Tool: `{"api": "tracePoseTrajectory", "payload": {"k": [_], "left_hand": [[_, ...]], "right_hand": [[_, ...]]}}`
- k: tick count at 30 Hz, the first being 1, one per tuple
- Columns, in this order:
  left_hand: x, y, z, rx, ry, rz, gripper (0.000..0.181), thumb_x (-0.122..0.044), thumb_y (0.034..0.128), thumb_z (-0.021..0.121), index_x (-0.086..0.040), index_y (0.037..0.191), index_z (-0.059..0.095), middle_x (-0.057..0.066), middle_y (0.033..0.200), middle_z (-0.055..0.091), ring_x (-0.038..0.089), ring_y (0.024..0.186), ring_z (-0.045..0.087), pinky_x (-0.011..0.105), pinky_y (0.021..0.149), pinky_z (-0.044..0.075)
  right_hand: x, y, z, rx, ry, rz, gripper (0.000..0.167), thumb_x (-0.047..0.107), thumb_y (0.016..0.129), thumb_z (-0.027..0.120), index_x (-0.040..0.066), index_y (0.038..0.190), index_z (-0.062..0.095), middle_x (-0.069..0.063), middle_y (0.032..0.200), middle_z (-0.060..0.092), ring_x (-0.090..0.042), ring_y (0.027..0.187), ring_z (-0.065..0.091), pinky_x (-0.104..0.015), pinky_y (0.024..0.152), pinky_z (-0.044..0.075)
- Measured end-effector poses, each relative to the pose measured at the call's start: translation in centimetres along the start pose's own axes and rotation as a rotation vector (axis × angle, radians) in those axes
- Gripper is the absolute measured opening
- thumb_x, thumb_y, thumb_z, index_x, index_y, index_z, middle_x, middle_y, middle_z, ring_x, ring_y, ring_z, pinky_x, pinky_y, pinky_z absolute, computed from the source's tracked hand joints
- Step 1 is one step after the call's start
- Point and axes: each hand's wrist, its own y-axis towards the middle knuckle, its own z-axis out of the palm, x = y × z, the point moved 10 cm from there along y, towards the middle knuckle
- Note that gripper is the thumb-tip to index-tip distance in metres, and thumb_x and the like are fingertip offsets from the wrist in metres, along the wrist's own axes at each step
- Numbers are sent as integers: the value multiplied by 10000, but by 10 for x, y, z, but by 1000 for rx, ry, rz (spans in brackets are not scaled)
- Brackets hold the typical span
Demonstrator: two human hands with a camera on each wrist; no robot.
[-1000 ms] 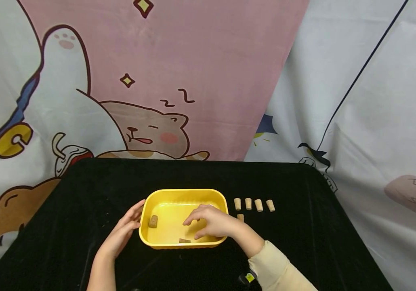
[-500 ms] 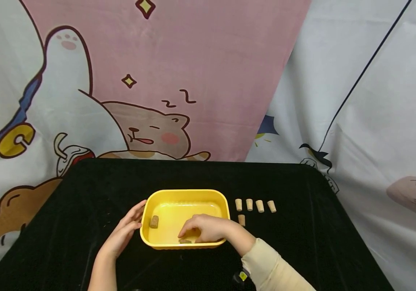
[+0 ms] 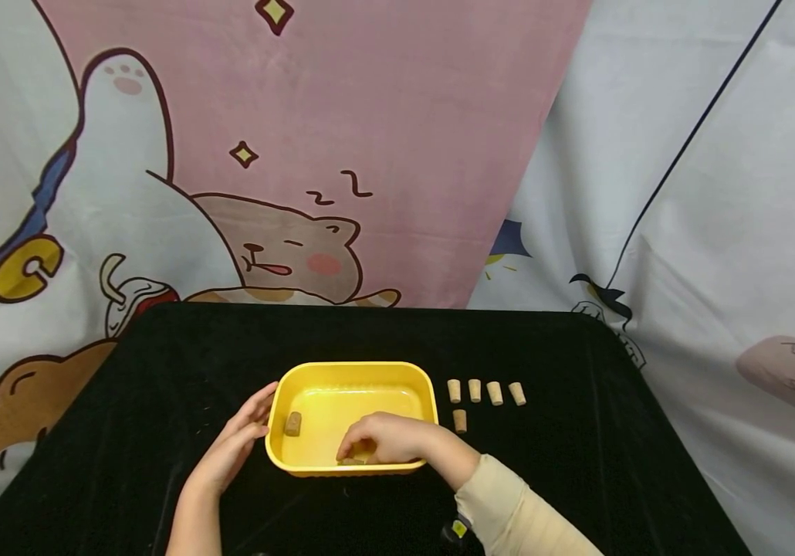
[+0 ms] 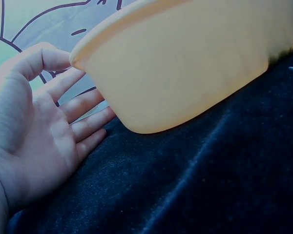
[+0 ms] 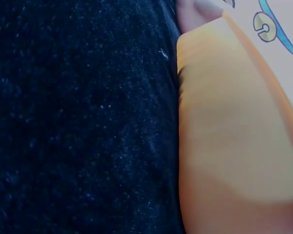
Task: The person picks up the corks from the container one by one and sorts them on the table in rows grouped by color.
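Note:
The yellow tray [image 3: 363,373] stands on the black cloth with one cork [image 3: 292,424] lying at its left end. At the tray's left side is the left hand [image 3: 227,448]; in the left wrist view that hand [image 4: 44,117] touches the tray's rim [image 4: 78,61] with the thumb, its other fingers extended along the outer wall. Inside the tray the right hand [image 3: 390,439] reaches down near the front wall, fingers bent round a second cork [image 3: 352,462], which it pinches and partly hides. The right wrist view shows mainly the tray's outer wall [image 5: 234,112].
Right of the tray, several corks [image 3: 495,392] stand in a row on the black cloth [image 3: 578,463], with another cork [image 3: 459,421] in front of the leftmost. A printed curtain [image 3: 404,154] hangs behind the table.
The right hand has moved down and left inside the tray, and its spread fingers have closed in on the front cork. The left hand stays at the tray's side.

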Motion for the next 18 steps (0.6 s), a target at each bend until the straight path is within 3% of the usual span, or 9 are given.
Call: {"api": "tracePoseTrajectory", "payload": {"k": [10, 18], "left_hand": [[1, 0, 0, -1, 13, 10, 629, -93, 920, 455, -103, 1506, 226, 178, 1527, 266, 372, 1358, 246, 618, 1068, 103], [0, 1, 0, 8, 16, 11, 613, -109, 935, 454, -113, 1506, 231, 169, 1530, 262, 372, 1367, 231, 627, 1067, 92]], "right_hand": [[-2, 0, -6, -38, -18, 48, 318, 27, 795, 711, 170, 1079, 712, 164, 962, 637, 23, 911, 549, -169, 838, 424], [0, -3, -18, -108, 1, 36, 291, 75, 803, 738, 162, 1080, 714, 156, 950, 634, 3, 896, 551, -175, 814, 433]]}}
